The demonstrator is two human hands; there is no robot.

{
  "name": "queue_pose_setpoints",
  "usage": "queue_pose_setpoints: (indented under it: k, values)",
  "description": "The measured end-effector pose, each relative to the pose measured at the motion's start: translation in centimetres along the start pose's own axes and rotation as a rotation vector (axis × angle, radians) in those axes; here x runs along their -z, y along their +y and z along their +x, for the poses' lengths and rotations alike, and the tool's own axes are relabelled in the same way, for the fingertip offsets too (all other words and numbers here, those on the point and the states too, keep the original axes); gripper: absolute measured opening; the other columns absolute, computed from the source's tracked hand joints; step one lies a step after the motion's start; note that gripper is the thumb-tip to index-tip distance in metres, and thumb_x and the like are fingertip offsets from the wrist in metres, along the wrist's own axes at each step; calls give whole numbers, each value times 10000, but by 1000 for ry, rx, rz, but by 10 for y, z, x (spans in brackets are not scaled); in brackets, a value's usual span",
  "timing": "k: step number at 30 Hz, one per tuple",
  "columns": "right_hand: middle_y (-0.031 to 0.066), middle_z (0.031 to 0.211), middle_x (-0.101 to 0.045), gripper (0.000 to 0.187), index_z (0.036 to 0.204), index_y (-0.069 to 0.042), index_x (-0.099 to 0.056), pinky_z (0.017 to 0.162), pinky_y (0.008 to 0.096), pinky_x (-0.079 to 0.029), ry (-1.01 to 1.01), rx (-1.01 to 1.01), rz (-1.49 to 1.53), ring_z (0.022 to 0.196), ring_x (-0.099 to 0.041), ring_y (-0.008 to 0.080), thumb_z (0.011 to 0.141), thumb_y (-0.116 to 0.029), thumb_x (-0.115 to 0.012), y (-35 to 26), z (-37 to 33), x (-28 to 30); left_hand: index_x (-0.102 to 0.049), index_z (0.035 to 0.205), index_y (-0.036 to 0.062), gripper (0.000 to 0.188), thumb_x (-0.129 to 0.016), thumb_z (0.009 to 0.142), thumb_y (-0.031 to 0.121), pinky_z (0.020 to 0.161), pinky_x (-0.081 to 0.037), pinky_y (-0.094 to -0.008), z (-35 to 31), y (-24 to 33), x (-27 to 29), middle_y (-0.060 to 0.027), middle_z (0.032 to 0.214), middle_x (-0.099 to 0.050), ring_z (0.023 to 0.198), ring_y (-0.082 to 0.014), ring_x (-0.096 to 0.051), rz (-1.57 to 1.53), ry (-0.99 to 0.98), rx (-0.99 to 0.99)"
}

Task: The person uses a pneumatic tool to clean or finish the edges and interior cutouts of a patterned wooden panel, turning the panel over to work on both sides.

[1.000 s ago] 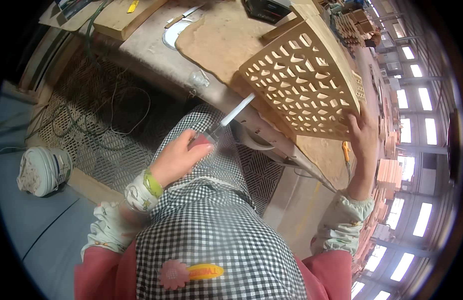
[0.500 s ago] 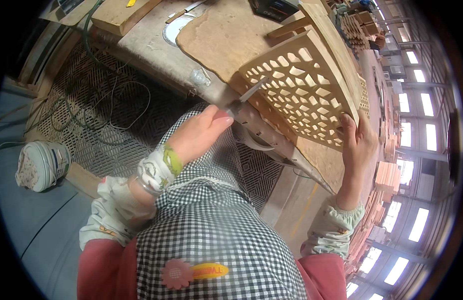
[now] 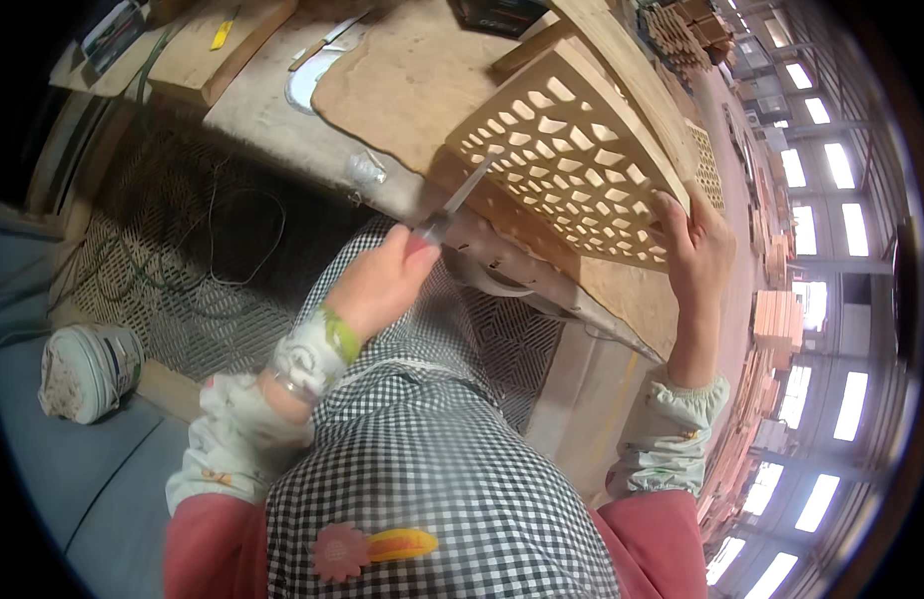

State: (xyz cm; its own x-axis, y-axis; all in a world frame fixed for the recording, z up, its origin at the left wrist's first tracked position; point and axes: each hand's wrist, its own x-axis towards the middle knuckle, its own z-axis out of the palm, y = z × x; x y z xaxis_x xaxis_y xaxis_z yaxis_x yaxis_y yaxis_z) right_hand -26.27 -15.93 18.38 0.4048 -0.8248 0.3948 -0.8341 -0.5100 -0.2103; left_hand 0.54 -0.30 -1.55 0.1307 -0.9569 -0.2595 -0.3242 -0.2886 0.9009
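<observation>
My left hand (image 3: 382, 285) is closed round the red handle of a narrow, tapered metal file (image 3: 469, 188). The file's tip overlaps the lower left part of a pale wooden panel (image 3: 632, 105) cut through with many irregular holes; I cannot tell whether it sits inside a hole. My right hand (image 3: 693, 240) grips the panel's near right corner, thumb on the pierced face and fingers behind the edge. The panel is tilted up and leans near a wooden frame piece (image 3: 622, 50) behind it. Its lower edge is over a brown sheet (image 3: 402, 95) on the workbench.
A knife-like tool (image 3: 327, 40) and a white disc (image 3: 304, 85) lie on the bench's left side, near a thick wooden block (image 3: 208, 60) with a yellow item (image 3: 222, 35). A white bucket (image 3: 88, 371) stands on the floor at left. Hoses and cords trail over the patterned mat (image 3: 173, 295).
My left hand has drawn the file slightly back toward me. My right hand keeps its grip on the panel's corner. The whole view has shifted a little.
</observation>
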Motion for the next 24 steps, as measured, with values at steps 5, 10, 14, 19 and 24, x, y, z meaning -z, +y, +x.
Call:
queue_pose_setpoints:
  k: [5,10,14,19,24]
  values:
    - [111,646,-635,432,899,-81,-673,580,398,-459,23,42,-64,592,-631,311,975,-506,-677,-6,1,0,-611,1181,11,408,-644,1018,384,813,-548,-386,-50,3,14,-159,951,-736,879,-266,-721,-230,-157,140]
    - [124,633,-581,447,895,-79,-665,566,397,-432,29,48,-122,569,-582,309,958,-520,-698,-16,-11,2,-571,1191,41,291,-484,1116,309,432,-405,-228,-45,36,29,11,716,-558,475,-66,-479,-527,-244,108]
    - [120,620,-569,446,877,-75,-651,555,398,-420,44,56,-76,557,-571,303,955,-510,-705,-24,-16,3,-557,1231,40,419,-361,1149,402,419,-417,-229,-25,46,39,-11,725,-569,470,-74,-481,-750,-452,190]
    - [125,610,-563,457,849,-70,-631,552,406,-414,43,68,-116,558,-573,315,953,-508,-707,-21,-16,3,-568,1208,39,467,-354,1147,449,414,-413,-231,0,52,33,-5,736,-568,478,-65,-479,-873,-606,246]
    - [136,609,-552,463,828,-74,-621,559,419,-411,71,33,-158,571,-579,333,944,-512,-715,-2,-9,-5,-557,1211,44,425,-416,1136,439,425,-433,-230,2,36,21,-4,753,-577,500,-70,-511,-835,-593,234]
